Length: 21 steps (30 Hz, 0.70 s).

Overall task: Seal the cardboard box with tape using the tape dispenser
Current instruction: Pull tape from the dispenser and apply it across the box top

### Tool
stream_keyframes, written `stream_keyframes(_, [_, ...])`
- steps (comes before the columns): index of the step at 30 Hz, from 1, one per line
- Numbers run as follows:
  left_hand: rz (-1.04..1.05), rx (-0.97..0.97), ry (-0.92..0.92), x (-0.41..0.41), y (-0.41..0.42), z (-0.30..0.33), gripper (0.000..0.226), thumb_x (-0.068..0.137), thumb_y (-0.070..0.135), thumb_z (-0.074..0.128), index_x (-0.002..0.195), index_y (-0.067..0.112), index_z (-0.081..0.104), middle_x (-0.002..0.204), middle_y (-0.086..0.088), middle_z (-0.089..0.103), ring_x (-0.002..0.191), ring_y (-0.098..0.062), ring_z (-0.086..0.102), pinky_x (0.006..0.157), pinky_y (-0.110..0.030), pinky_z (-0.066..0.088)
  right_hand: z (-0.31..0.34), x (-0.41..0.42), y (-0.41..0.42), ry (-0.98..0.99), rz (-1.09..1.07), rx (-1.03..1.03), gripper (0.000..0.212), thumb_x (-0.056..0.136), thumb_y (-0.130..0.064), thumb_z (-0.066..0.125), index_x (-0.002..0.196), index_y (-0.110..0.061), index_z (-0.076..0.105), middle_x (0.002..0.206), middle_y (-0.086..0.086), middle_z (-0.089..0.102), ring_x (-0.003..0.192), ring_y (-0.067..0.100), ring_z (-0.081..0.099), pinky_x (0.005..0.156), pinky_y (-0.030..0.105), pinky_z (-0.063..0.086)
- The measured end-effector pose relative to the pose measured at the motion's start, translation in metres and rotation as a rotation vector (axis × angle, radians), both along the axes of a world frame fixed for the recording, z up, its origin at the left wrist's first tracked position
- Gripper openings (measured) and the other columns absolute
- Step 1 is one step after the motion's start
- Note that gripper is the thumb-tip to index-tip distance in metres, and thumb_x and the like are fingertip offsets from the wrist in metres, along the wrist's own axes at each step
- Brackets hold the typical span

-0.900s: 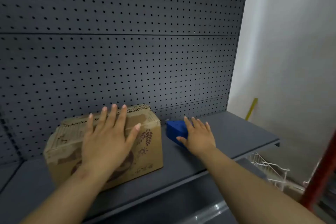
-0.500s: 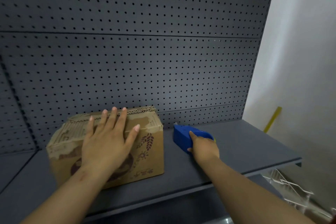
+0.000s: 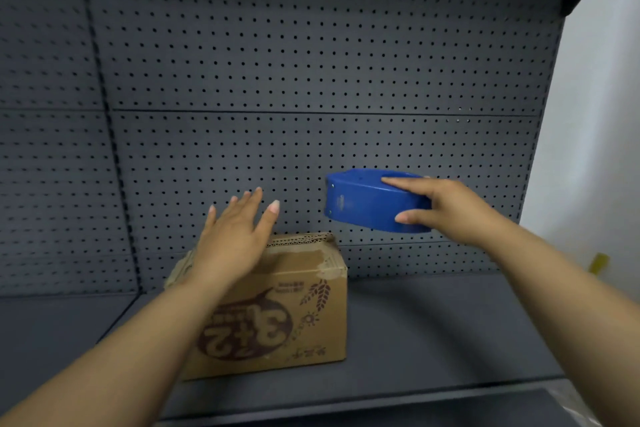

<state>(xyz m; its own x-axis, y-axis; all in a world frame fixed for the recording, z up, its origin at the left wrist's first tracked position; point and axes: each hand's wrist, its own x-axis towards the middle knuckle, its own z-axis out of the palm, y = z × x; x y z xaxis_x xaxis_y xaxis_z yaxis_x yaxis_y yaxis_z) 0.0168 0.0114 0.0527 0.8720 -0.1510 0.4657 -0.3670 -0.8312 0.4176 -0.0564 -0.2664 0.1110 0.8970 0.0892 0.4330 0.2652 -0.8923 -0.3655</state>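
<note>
Shelf [image 3: 433,329]: one box [image 3: 277,305], one dispenser [image 3: 367,203].

A dark grey perforated metal back panel [image 3: 311,80] rises behind a flat dark grey metal shelf [image 3: 433,322]; a small yellow strip [image 3: 598,262] (blurred) shows against the pale wall [image 3: 595,114] at far right.

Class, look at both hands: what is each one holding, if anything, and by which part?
The right hand grips the blue tape dispenser by its right end, in the air. The left hand is open and holds nothing.
</note>
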Motion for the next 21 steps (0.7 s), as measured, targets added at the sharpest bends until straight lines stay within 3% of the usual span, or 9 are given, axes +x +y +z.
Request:
stream_keyframes(3, [-0.03,-0.114,-0.002,0.001,0.011,0.017,0.077,0.082,0.064,0.006,0.149,0.028,0.017,0.157,0.004,0.018,0.145,-0.011,0.008,0.116,-0.034,-0.007,0.027,-0.006,0.018,-0.015,0.119,0.054,0.057,0.081,-0.022,0.069,0.118,-0.057,0.044,0.128,-0.015,0.049,0.109,0.009,0.046,0.076,0.016,0.039])
stream_keyframes(7, [-0.11,-0.349,0.044,-0.002,0.029,0.031,0.077,0.081,0.068,0.008,0.147,0.031,0.022,0.155,0.008,0.022,0.145,-0.012,0.01,0.116,-0.033,-0.003,0.046,-0.004,0.04,-0.021,0.217,0.061,0.06,0.079,-0.023,0.069,0.105,-0.067,0.039,0.129,-0.015,0.05,0.116,0.008,0.042,0.087,0.023,0.037])
stream_keyframes(9, [-0.18,-0.533,0.119,-0.005,0.036,0.037,0.077,0.081,0.071,0.009,0.146,0.033,0.028,0.153,0.009,0.03,0.143,-0.014,0.021,0.115,-0.035,0.01,0.049,-0.001,0.05,-0.033,0.243,0.052,0.061,0.079,-0.022,0.07,0.103,-0.068,0.038,0.131,-0.018,0.048,0.125,0.007,0.037,0.094,0.024,0.034])
stream_keyframes(12, [-0.314,-0.762,0.261,-0.009,0.044,0.042,0.075,0.086,0.066,0.005,0.14,0.027,0.039,0.14,0.003,0.05,0.131,-0.016,0.044,0.112,-0.038,0.023,0.049,0.007,0.063,-0.038,0.271,0.047,0.062,0.08,-0.02,0.069,0.101,-0.068,0.036,0.131,-0.024,0.043,0.128,0.0,0.025,0.093,0.022,0.027])
stream_keyframes(17, [-0.447,-1.015,0.479,-0.006,0.056,0.043,0.075,0.087,0.067,0.01,0.13,0.022,0.051,0.113,-0.005,0.068,0.107,-0.022,0.063,0.102,-0.04,0.041,0.045,0.022,0.079,-0.015,0.275,0.046,0.062,0.08,-0.02,0.069,0.114,-0.062,0.039,0.127,-0.031,0.036,0.142,0.01,0.014,0.1,0.026,0.021])
stream_keyframes(21, [-0.447,-1.122,0.534,-0.002,0.067,0.044,0.056,0.09,0.06,0.029,0.117,0.021,0.059,0.107,-0.007,0.071,0.095,-0.024,0.069,0.083,-0.035,0.051,0.042,0.032,0.089,-0.018,0.262,0.06,0.06,0.081,-0.02,0.068,0.121,-0.056,0.041,0.14,-0.02,0.041,0.142,0.012,0.018,0.098,0.027,0.025])
